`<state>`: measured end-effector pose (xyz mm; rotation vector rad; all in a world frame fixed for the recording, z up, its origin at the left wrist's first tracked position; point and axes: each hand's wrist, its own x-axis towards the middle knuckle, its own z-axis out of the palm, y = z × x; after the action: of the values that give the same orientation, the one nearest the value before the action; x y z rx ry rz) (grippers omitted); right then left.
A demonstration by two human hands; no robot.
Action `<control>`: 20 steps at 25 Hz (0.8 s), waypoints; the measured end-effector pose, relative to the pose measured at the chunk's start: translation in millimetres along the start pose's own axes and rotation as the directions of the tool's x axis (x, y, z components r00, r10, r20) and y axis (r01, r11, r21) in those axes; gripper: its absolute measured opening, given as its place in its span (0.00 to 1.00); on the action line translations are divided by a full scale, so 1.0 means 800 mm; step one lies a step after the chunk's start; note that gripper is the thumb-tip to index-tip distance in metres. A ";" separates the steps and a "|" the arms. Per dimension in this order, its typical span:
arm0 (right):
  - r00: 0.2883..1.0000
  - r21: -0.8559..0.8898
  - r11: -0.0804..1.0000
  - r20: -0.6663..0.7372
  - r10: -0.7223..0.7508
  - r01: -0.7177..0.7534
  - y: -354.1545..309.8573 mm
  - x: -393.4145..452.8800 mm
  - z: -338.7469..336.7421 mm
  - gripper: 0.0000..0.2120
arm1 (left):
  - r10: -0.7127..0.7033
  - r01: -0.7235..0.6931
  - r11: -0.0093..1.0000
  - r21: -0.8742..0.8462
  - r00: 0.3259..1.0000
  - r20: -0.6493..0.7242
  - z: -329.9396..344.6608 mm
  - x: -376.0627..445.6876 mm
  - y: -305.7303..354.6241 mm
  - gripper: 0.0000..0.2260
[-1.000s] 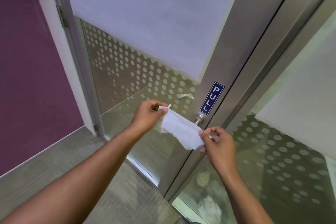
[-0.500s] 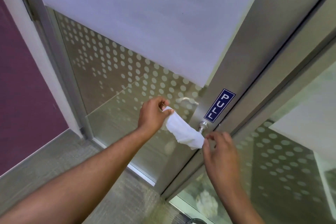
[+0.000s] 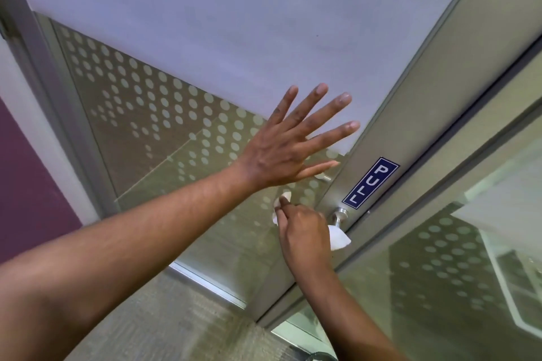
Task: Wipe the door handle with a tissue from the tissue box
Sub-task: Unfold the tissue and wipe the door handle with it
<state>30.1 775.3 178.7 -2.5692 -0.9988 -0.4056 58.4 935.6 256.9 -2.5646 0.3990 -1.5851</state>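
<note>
The metal door handle [image 3: 339,217] juts from the door's steel frame just below a blue PULL sign [image 3: 370,182]; only its round base and neck show. My right hand [image 3: 303,236] is closed around the handle's lever with the white tissue [image 3: 338,238] wrapped under it; tissue ends stick out at both sides of the fist. My left hand [image 3: 296,142] is spread flat with fingers apart against the frosted glass above the handle and holds nothing. No tissue box is in view.
The glass door [image 3: 164,114] has a dotted frosted band, and a second handle [image 3: 322,176] shows through the glass. A glass side panel [image 3: 457,267] stands to the right. A purple wall [image 3: 26,184] and grey carpet [image 3: 181,328] lie left and below.
My left hand let go of the tissue and rose, opening flat against the glass. My right hand took over the tissue and closed it around the handle. The camera moved closer.
</note>
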 end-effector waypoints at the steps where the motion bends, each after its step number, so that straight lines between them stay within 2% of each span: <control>1: 1.000 0.021 1.000 -0.021 -0.003 0.003 0.000 -0.002 0.004 0.10 | 0.032 -0.032 0.999 0.029 0.999 0.004 0.006 0.008 -0.004 0.34; 4: 0.994 0.087 0.995 -0.101 -0.039 0.048 0.008 -0.015 0.005 0.04 | 0.078 -0.081 0.992 0.094 0.997 0.026 0.032 0.014 -0.012 0.34; 7: 0.975 0.086 0.987 -0.187 -0.120 0.138 0.048 -0.036 0.000 0.10 | 0.072 -0.072 0.984 0.160 0.997 0.006 0.051 0.013 -0.014 0.36; 11: 0.967 0.033 0.987 -0.207 -0.148 0.158 0.086 -0.053 -0.016 0.09 | 0.079 -0.075 0.984 0.162 0.997 -0.017 0.061 0.012 -0.015 0.37; 20: 0.969 0.087 0.980 -0.184 -0.163 0.181 0.033 -0.024 0.008 0.09 | 0.078 -0.075 0.988 0.133 0.997 -0.021 0.058 0.013 -0.016 0.37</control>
<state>35.2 748.7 159.5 -2.3172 -1.1499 -0.5996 105.9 942.4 247.6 -2.4044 0.3766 -1.5644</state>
